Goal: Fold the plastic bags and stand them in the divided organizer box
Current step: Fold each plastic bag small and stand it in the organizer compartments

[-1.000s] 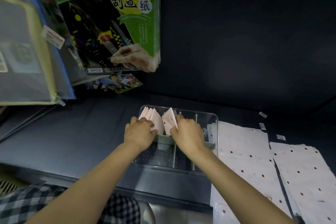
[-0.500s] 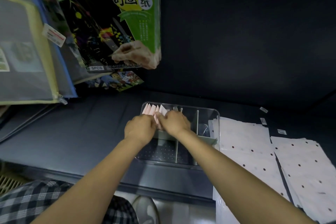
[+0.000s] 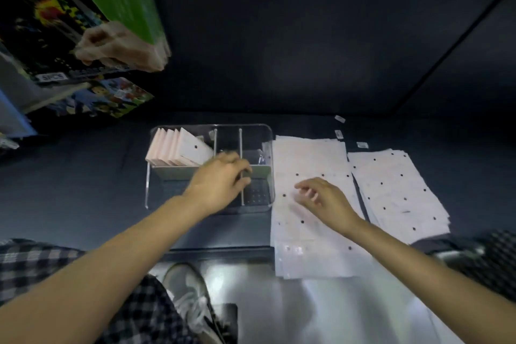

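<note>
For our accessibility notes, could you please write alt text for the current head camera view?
A person's left hand rests over a clear divided organizer box whose far-left compartment holds a row of folded pink bags standing upright. The right hand, open, hovers over flat, dotted plastic bags stacked to the box's right on a dark table.

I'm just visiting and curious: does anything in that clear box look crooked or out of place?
Slightly. In the organizer box, the folded bags stand in the far-left compartment, but the rightmost one leans toward the divider rather than standing straight. Nothing looks spilled or damaged.
</note>
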Action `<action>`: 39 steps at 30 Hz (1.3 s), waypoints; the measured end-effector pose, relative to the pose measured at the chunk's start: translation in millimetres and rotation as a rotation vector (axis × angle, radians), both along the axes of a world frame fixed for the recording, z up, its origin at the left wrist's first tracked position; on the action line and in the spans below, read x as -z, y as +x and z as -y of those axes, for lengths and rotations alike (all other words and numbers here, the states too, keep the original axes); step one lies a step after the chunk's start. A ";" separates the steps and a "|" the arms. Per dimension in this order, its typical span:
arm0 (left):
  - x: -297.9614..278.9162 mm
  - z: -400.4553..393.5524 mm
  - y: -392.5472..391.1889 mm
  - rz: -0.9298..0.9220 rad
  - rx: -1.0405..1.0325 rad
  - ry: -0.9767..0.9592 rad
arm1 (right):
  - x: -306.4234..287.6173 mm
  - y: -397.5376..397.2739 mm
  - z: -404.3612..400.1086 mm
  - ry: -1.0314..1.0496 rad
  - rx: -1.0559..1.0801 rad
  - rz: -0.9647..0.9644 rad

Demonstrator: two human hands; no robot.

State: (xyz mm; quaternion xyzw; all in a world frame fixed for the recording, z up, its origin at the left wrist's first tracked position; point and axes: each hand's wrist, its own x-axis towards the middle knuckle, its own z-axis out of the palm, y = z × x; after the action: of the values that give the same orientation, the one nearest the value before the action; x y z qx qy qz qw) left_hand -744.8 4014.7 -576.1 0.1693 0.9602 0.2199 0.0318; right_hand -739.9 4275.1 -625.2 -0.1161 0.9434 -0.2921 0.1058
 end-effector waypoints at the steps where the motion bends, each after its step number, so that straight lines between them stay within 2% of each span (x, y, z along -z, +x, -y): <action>1: 7.5 -17.3 8.2 0.052 0.088 -0.005 | 9.9 14.4 -26.0 0.072 0.009 0.045; 4: 45.2 -63.7 38.9 0.257 0.261 -0.069 | 36.5 55.2 -85.9 0.270 -0.048 0.136; 6: 74.9 -85.4 61.0 0.400 0.328 -0.156 | 50.7 73.0 -111.5 0.363 -0.172 0.142; 8: 97.7 -98.5 76.4 0.426 0.389 -0.268 | 59.8 78.8 -125.9 0.386 -0.259 0.107; 14: 115.7 -114.6 81.0 0.280 0.275 -0.225 | 64.9 71.7 -140.6 0.176 -0.116 -0.044; 18: 116.1 -116.3 81.3 0.235 0.241 -0.227 | 63.1 62.0 -141.9 0.138 -0.112 0.087; 23: 117.1 -115.8 80.9 0.236 0.276 -0.276 | 41.2 44.1 -142.6 -0.134 -0.008 0.354; 26: 106.8 -115.5 73.8 0.277 0.225 -0.112 | 19.4 25.7 -140.2 -0.207 0.018 0.493; 31: 78.8 -118.9 59.5 0.386 -0.073 0.406 | -4.3 -7.5 -140.6 -0.291 0.020 0.692; 33: 70.9 -122.4 54.8 0.276 -0.180 0.497 | -3.7 -20.9 -139.6 -0.366 0.068 0.747; 35: 67.4 -125.0 52.7 0.084 -0.242 0.505 | 0.0 -34.2 -135.8 -0.436 0.144 0.800; 37: 67.8 -126.6 51.5 -0.121 -0.213 0.421 | 4.6 -46.0 -131.5 -0.455 0.217 0.827; 39: 72.2 -129.0 51.8 -0.249 -0.088 0.254 | 10.6 -55.2 -129.1 -0.424 0.285 0.830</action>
State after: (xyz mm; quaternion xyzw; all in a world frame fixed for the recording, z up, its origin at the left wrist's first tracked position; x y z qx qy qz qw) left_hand -693.0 4143.7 -648.3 0.1560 0.9277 0.3178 -0.1188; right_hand -795.1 4404.2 -635.9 0.1215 0.7477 -0.5111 0.4062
